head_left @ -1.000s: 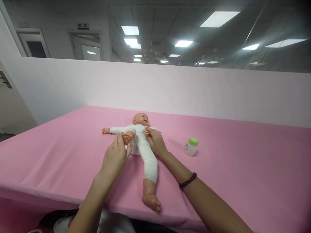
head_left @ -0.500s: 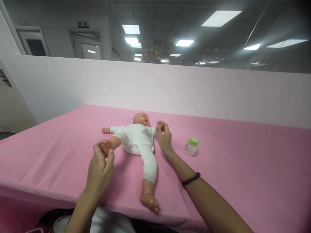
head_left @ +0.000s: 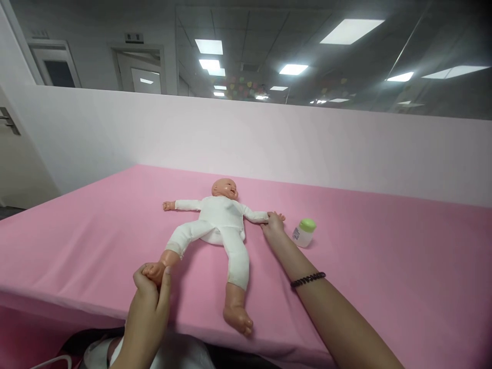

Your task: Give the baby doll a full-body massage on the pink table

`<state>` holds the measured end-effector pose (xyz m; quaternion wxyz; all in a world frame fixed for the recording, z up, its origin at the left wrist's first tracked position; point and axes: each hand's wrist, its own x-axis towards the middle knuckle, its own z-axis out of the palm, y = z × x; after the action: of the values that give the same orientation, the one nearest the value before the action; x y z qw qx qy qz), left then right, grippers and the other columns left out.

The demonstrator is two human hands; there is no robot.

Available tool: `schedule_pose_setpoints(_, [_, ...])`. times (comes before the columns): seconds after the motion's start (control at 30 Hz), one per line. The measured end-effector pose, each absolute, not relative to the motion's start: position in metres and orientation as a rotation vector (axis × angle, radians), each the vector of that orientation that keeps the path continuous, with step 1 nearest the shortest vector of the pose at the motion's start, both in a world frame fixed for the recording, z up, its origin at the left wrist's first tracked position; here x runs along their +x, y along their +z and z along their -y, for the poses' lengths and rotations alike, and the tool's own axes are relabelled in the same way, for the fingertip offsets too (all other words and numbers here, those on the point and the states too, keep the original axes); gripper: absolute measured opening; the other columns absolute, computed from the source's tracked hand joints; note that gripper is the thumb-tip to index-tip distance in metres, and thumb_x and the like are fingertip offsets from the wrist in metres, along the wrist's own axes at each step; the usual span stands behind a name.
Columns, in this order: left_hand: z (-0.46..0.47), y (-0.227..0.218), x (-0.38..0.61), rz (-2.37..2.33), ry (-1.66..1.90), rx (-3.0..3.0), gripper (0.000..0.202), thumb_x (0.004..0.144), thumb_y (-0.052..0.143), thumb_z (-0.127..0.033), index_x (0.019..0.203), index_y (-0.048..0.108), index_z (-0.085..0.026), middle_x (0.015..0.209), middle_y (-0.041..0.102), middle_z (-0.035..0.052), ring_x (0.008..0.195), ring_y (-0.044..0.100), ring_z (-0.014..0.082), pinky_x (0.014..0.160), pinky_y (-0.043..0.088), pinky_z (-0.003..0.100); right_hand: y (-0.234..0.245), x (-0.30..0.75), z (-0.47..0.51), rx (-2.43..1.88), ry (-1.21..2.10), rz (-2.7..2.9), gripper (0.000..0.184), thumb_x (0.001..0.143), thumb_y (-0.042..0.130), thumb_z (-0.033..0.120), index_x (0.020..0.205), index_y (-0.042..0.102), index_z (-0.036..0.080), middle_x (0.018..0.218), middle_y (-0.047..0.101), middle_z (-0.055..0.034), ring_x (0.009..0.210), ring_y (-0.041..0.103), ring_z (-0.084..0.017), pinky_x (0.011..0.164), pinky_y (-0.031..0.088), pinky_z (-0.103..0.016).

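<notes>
A baby doll [head_left: 218, 221] in a white bodysuit lies on its back on the pink table [head_left: 384, 266], head away from me, arms and legs spread. My left hand [head_left: 148, 302] is closed around the doll's foot at the near left, with that leg stretched out toward me. My right hand [head_left: 273, 228] grips the doll's hand on the right, holding that arm out flat on the table. A dark bead bracelet [head_left: 307, 280] sits on my right wrist. The doll's other leg lies straight, its foot near the table's front edge.
A small clear bottle with a green cap [head_left: 303, 232] stands on the table just right of my right hand. A pale pink partition wall [head_left: 269, 138] runs behind the table, with glass above it. The table's front edge is close to my body.
My left hand pulled the doll's bent leg from over its belly out and toward me, straight. My right hand drew the doll's arm from its chest out to the right.
</notes>
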<state>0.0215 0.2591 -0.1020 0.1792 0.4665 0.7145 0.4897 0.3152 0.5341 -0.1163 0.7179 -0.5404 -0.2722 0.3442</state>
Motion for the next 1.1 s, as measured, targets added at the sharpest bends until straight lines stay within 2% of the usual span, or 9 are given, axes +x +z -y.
schedule_pose_setpoints(0.07, [-0.259, -0.098, 0.024, -2.01, 1.41, 1.333, 0.046, 0.091, 0.038, -0.066, 0.108, 0.032, -0.024, 0.107, 0.061, 0.0133, 0.09, 0.067, 0.0346, 0.07, 0.051, 0.044, -0.111, 0.312, -0.53, -1.194, 0.762, 0.587, 0.053, 0.076, 0.051, 0.019, 0.129, 0.05, 0.019, 0.123, 0.062, -0.0131, 0.103, 0.067, -0.023, 0.08, 0.059, -0.035])
schedule_pose_setpoints(0.13, [-0.263, -0.087, 0.028, -1.993, 1.444, 1.396, 0.042, 0.092, 0.038, -0.062, 0.109, 0.032, -0.024, 0.105, 0.063, 0.0121, 0.086, 0.068, 0.0326, 0.067, 0.05, 0.041, -0.101, 0.306, -0.522, -1.161, 0.746, 0.61, 0.059, 0.076, 0.058, 0.021, 0.134, 0.049, 0.018, 0.135, 0.057, -0.0128, 0.116, 0.062, -0.023, 0.091, 0.056, -0.033])
schedule_pose_setpoints(0.27, [-0.287, -0.057, 0.044, -1.903, 1.452, 1.747, 0.032, 0.095, 0.04, -0.049, 0.112, 0.034, -0.022, 0.103, 0.064, 0.011, 0.086, 0.069, 0.0301, 0.066, 0.05, 0.037, -0.079, 0.286, -0.498, -0.995, 0.575, 0.953, 0.06, 0.078, 0.065, 0.028, 0.135, 0.051, 0.014, 0.135, 0.059, -0.0147, 0.12, 0.06, -0.024, 0.103, 0.05, -0.038])
schedule_pose_setpoints(0.4, [-0.318, -0.03, 0.066, -1.939, 1.043, 2.139, 0.028, 0.098, 0.039, -0.036, 0.118, 0.036, -0.016, 0.089, 0.067, 0.0106, 0.078, 0.068, 0.0314, 0.062, 0.046, 0.037, -0.071, 0.263, -0.473, -0.858, 0.323, 1.464, 0.056, 0.089, 0.057, 0.03, 0.144, 0.045, 0.019, 0.144, 0.053, -0.0126, 0.13, 0.053, -0.024, 0.11, 0.044, -0.044])
schedule_pose_setpoints(0.53, [-0.341, -0.014, 0.086, -2.036, 0.623, 2.318, 0.024, 0.099, 0.035, -0.026, 0.116, 0.04, -0.01, 0.086, 0.067, 0.0131, 0.079, 0.068, 0.032, 0.063, 0.045, 0.037, -0.078, 0.254, -0.463, -0.861, 0.067, 1.919, 0.043, 0.097, 0.043, 0.023, 0.139, 0.05, 0.02, 0.135, 0.06, -0.0113, 0.126, 0.055, -0.025, 0.108, 0.044, -0.048])
schedule_pose_setpoints(0.67, [-0.354, -0.014, 0.094, -2.028, 0.466, 2.335, 0.023, 0.101, 0.03, -0.025, 0.113, 0.042, -0.009, 0.092, 0.068, 0.0153, 0.081, 0.069, 0.03, 0.064, 0.044, 0.035, -0.084, 0.257, -0.466, -0.897, -0.028, 2.063, 0.036, 0.096, 0.041, 0.019, 0.128, 0.057, 0.018, 0.127, 0.064, -0.0121, 0.118, 0.058, -0.027, 0.103, 0.046, -0.05])
schedule_pose_setpoints(0.8, [-0.354, -0.021, 0.089, -1.974, 0.559, 2.298, 0.023, 0.1, 0.031, -0.027, 0.114, 0.04, -0.011, 0.092, 0.068, 0.0146, 0.079, 0.069, 0.03, 0.063, 0.044, 0.035, -0.082, 0.261, -0.468, -0.874, 0.066, 1.972, 0.037, 0.095, 0.045, 0.021, 0.129, 0.056, 0.019, 0.127, 0.064, -0.0114, 0.118, 0.058, -0.027, 0.103, 0.046, -0.049])
schedule_pose_setpoints(0.9, [-0.339, -0.028, 0.076, -1.918, 0.776, 2.158, 0.024, 0.099, 0.035, -0.032, 0.116, 0.037, -0.014, 0.088, 0.068, 0.0124, 0.077, 0.069, 0.0305, 0.062, 0.044, 0.034, -0.075, 0.264, -0.471, -0.85, 0.229, 1.676, 0.037, 0.094, 0.051, 0.027, 0.13, 0.055, 0.021, 0.13, 0.063, -0.0112, 0.117, 0.06, -0.024, 0.102, 0.048, -0.045])
schedule_pose_setpoints(1.1, [-0.288, -0.057, 0.039, -1.745, 1.33, 1.743, 0.034, 0.098, 0.04, -0.048, 0.117, 0.032, -0.022, 0.114, 0.064, 0.0135, 0.096, 0.069, 0.0276, 0.074, 0.053, 0.037, -0.08, 0.298, -0.504, -0.883, 0.603, 0.96, 0.048, 0.085, 0.062, 0.04, 0.127, 0.05, 0.021, 0.136, 0.058, -0.0137, 0.115, 0.061, -0.022, 0.094, 0.053, -0.04])
